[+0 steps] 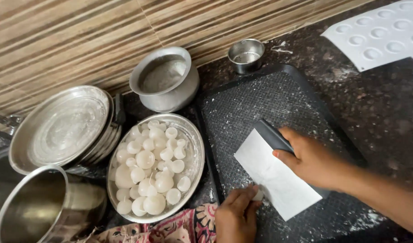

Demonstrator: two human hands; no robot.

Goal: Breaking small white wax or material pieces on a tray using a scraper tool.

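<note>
My right hand (311, 158) grips a dark flat scraper (273, 136) pressed against a black textured tray (269, 96) dusted with white crumbs. A white sheet of paper (276, 175) lies on the tray under the scraper and my hand. My left hand (237, 216) pinches the paper's near corner, along with a small white piece. Left of the tray, a steel bowl (195, 155) holds several white round candles with short wicks (149, 173).
A steel pot (166, 85) and a small steel cup (246, 55) stand at the back by the striped wall. Stacked steel plates (60, 128) and a steel vessel (33, 209) sit at the left. A white mould sheet (377, 33) lies at the top right. A patterned cloth (179, 227) is near me.
</note>
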